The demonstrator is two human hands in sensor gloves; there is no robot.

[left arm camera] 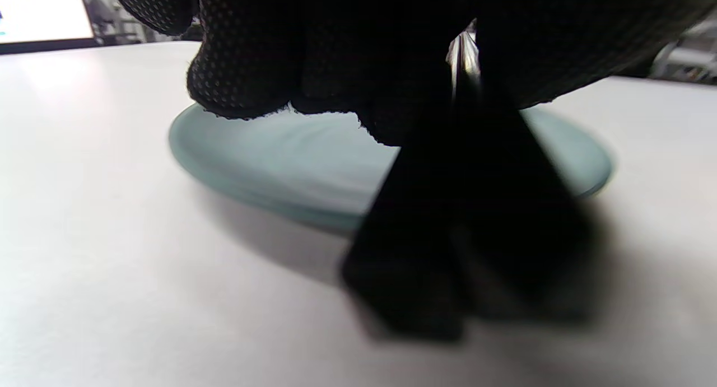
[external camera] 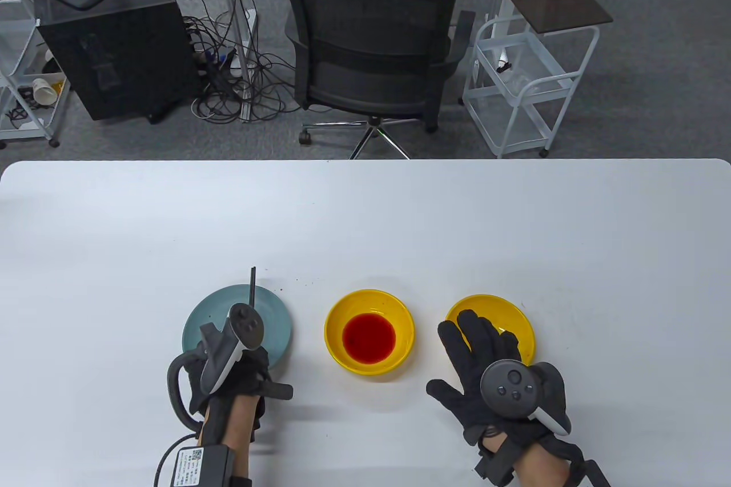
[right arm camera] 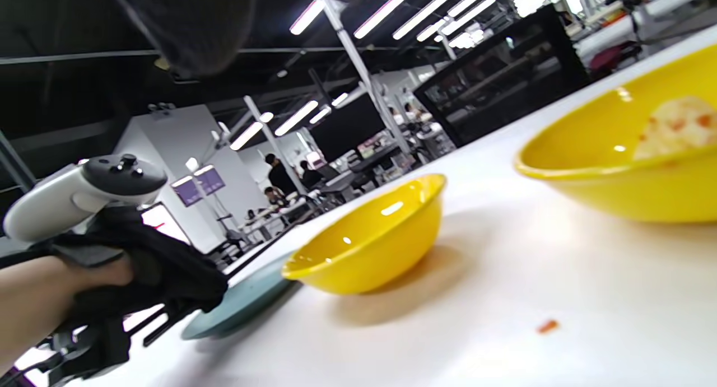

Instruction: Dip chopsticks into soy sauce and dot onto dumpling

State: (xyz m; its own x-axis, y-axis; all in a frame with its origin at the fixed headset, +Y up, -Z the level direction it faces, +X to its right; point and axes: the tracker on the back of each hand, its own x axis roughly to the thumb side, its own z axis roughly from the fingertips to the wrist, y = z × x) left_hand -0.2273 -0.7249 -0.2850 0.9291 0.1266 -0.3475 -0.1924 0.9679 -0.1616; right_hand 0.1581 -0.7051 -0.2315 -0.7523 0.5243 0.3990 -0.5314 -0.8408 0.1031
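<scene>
My left hand [external camera: 243,367] grips a pair of black chopsticks [external camera: 252,286] over a teal plate [external camera: 280,318]; their tips point away from me past the plate's far rim. In the left wrist view the curled fingers [left arm camera: 246,68] hold the blurred chopsticks [left arm camera: 442,247] just above the plate [left arm camera: 263,157]. A yellow bowl [external camera: 342,313] of red soy sauce [external camera: 369,337] stands in the middle. My right hand [external camera: 477,358] lies flat with straight fingers over the near left rim of a second yellow bowl [external camera: 502,310]. That bowl [right arm camera: 610,174] holds a pale dumpling [right arm camera: 678,126] with red spots.
The white table [external camera: 365,224] stretches wide behind the three dishes. A small red drip [right arm camera: 546,325] lies on the table near the dumpling bowl. A black office chair [external camera: 371,53] and a white cart [external camera: 531,81] stand beyond the far edge.
</scene>
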